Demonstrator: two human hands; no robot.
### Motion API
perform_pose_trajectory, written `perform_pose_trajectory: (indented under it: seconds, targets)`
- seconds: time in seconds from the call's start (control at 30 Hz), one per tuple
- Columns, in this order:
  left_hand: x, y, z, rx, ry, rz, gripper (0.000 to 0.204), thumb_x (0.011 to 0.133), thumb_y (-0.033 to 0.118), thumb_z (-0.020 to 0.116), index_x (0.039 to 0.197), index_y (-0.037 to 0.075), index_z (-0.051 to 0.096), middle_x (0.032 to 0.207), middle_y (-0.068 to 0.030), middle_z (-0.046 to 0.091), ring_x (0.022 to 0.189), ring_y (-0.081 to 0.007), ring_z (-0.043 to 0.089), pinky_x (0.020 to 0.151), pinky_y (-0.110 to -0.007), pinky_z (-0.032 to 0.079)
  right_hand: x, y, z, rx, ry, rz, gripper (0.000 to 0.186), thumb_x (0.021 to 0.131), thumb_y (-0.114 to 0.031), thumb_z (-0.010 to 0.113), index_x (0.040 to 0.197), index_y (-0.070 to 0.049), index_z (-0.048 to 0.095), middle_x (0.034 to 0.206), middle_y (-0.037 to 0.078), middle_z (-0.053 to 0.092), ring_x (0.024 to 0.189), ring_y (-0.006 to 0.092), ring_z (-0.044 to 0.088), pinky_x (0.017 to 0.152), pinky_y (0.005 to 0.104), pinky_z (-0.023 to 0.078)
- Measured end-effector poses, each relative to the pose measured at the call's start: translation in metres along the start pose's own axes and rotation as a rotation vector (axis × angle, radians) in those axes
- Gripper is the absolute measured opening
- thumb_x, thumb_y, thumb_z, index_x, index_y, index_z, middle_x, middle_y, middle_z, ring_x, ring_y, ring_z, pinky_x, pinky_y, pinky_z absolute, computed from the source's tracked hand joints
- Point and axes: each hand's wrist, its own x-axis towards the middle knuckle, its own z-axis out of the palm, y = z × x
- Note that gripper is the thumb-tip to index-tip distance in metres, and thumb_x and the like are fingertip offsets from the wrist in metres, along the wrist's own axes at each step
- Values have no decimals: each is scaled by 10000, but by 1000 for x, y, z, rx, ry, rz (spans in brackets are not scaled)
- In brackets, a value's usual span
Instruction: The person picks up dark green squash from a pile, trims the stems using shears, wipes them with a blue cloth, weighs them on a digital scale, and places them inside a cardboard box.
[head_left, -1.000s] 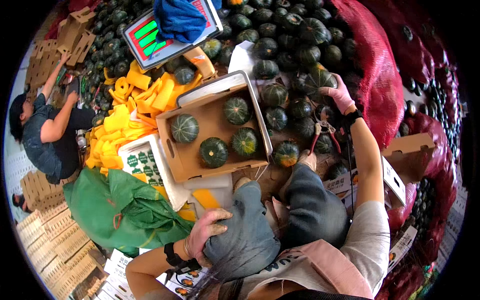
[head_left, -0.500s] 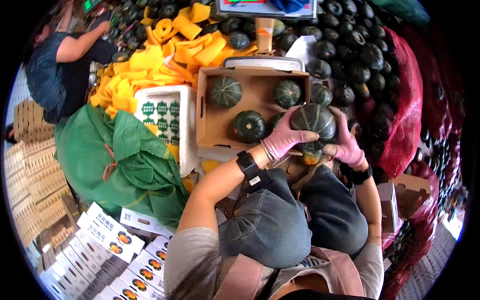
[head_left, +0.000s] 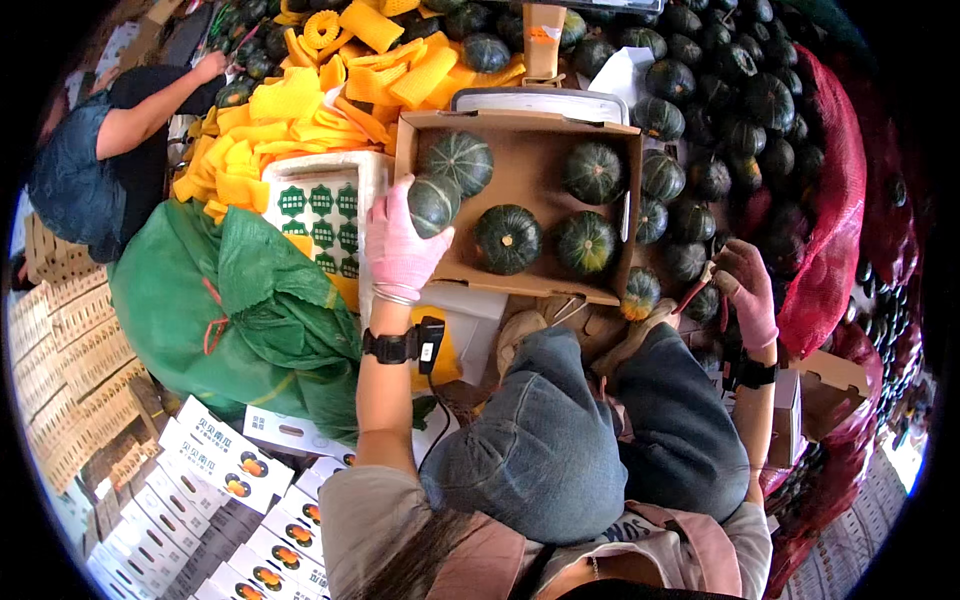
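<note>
My left hand [head_left: 408,240], in a pink glove, grips a dark green striped pumpkin [head_left: 433,205] at the left side of an open cardboard box [head_left: 545,135]. This pumpkin overlaps another pumpkin [head_left: 465,160] in the far left corner. Other green pumpkins in the box are one at the far right [head_left: 593,172], one near the middle [head_left: 509,239] and one at the near right [head_left: 586,242]. To the right of the box, my gloved right hand [head_left: 748,290] is closed around red-handled snips [head_left: 692,292], their blades hard to make out.
A white foam tray of green labels [head_left: 375,190] stands left of the box, beside yellow foam sleeves [head_left: 300,110] and a green sack [head_left: 240,310]. Loose pumpkins [head_left: 740,130] and a red mesh sack [head_left: 830,200] lie at right. A co-worker [head_left: 100,150] sits far left.
Both hands were around the pumpkin at the box's right side. My left hand has carried it to the left; my right hand has let go of it, moved right and now holds the snips.
</note>
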Motion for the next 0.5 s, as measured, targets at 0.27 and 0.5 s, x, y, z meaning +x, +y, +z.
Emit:
perform_pose_trajectory:
  seconds: [0.27, 0.5]
  targets:
    - [-17, -8, 24, -45, -257, -162, 743, 614, 284, 801, 1216, 118, 399, 1073, -204, 567, 974, -383, 572, 827, -472, 473, 0, -2, 3, 17, -77, 20, 459, 832, -71, 643, 1239, -7, 441, 1058, 74, 563, 1013, 153, 527, 895, 281, 424]
    - [-8, -56, 25, 156, -456, -32, 343, 884, 159, 529, 1226, 137, 508, 902, -215, 635, 858, -404, 608, 756, -470, 482, 0, 38, -23, -45, 2, 126, 399, 864, -75, 607, 1228, -11, 455, 1062, 60, 570, 974, 128, 535, 858, 255, 428]
